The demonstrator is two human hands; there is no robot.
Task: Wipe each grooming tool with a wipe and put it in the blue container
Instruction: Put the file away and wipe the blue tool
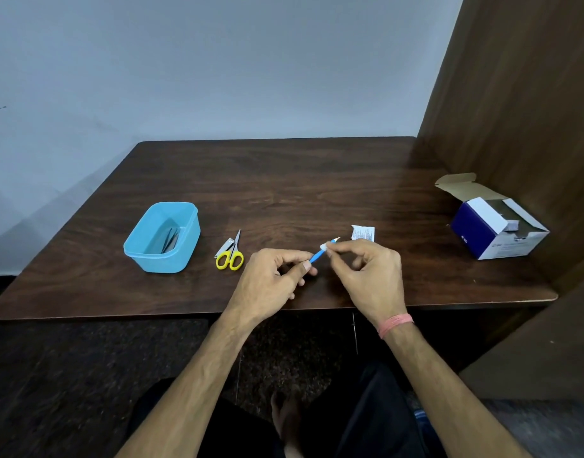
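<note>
Dark wooden table (284,180) against a pale wall. Far left, blue container (162,238), metal tweezers (170,240) already lying inside. Just right of it, yellow-handled scissors (230,254) flat on the wood, a nail clipper (225,246) touching them. Centre, left hand (270,282) pinching a slim blue-handled tool (317,256) by its lower end, tip angled up-right. Right hand (366,272) closed on a small white wipe (323,247), pressed around the tool near its tip. Behind, torn wipe sachet (363,233). Far right, open box (497,226).
</note>
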